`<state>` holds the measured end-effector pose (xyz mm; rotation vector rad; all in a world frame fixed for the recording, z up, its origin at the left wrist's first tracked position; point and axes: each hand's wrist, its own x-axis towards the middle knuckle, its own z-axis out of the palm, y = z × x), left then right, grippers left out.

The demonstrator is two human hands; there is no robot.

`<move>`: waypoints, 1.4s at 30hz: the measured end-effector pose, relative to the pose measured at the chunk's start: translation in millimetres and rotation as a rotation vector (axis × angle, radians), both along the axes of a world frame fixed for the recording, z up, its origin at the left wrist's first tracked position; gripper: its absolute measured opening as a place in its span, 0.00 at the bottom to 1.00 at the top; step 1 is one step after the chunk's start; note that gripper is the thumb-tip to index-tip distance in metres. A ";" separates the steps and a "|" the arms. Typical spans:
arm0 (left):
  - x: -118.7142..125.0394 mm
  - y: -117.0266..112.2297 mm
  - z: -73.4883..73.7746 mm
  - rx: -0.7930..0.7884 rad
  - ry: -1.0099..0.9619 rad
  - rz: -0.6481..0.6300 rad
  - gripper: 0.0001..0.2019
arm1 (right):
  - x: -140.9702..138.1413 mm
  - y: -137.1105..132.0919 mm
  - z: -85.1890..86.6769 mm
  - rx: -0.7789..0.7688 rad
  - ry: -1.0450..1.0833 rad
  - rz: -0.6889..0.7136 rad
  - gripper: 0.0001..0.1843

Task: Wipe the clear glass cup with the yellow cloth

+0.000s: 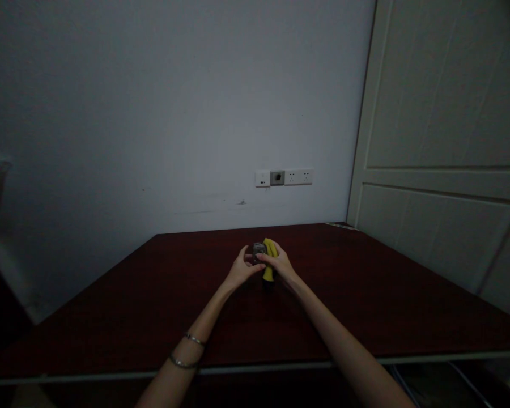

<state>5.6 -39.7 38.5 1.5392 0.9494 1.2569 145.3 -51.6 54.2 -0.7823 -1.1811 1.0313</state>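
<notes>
Both hands meet above the middle of the table [174, 306]. In them is a small yellow item [269, 276], with a dark grey, partly shiny rounded piece [259, 248] against its left side. The dim light hides their exact kind, and I cannot tell whether the two are joined. My left hand [241, 268] curls around the grey piece from the left, its thumb at the lower edge. From the right, my right hand [283, 264] is closed on the yellow item, its thumb reaching across to the grey piece. The right fingers are mostly hidden behind the yellow item.
A pale wall with a row of sockets [298, 177] rises behind the dark red table. On the right stands a white panelled door [442, 170]. A flat, light-coloured strip [342, 226] lies at the far right corner. The table's pale front edge [263, 367] runs beneath my forearms.
</notes>
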 end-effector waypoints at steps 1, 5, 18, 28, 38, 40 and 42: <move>-0.2 0.9 -0.7 0.014 0.006 0.029 0.47 | -0.3 0.6 -0.9 -0.008 -0.005 0.000 0.36; -0.6 -0.7 1.1 0.049 -0.011 -0.079 0.39 | -0.9 5.2 -6.9 0.009 -0.052 0.014 0.37; 6.9 -5.0 5.8 0.024 -0.126 0.035 0.40 | 5.1 1.1 -2.3 0.346 -0.241 -0.091 0.17; 7.6 -11.0 1.8 0.120 -0.016 -0.054 0.43 | 6.4 2.6 -0.3 0.330 -0.237 -0.179 0.16; 4.9 -3.2 0.0 0.125 -0.059 0.017 0.40 | 2.4 -14.2 2.1 0.502 -0.427 -0.135 0.13; 4.7 -5.6 0.8 0.126 -0.040 0.016 0.42 | 2.5 -11.6 1.5 0.487 -0.401 -0.146 0.13; 4.7 -9.2 2.7 0.127 -0.014 -0.007 0.43 | 3.7 -5.2 0.2 0.439 -0.336 -0.154 0.14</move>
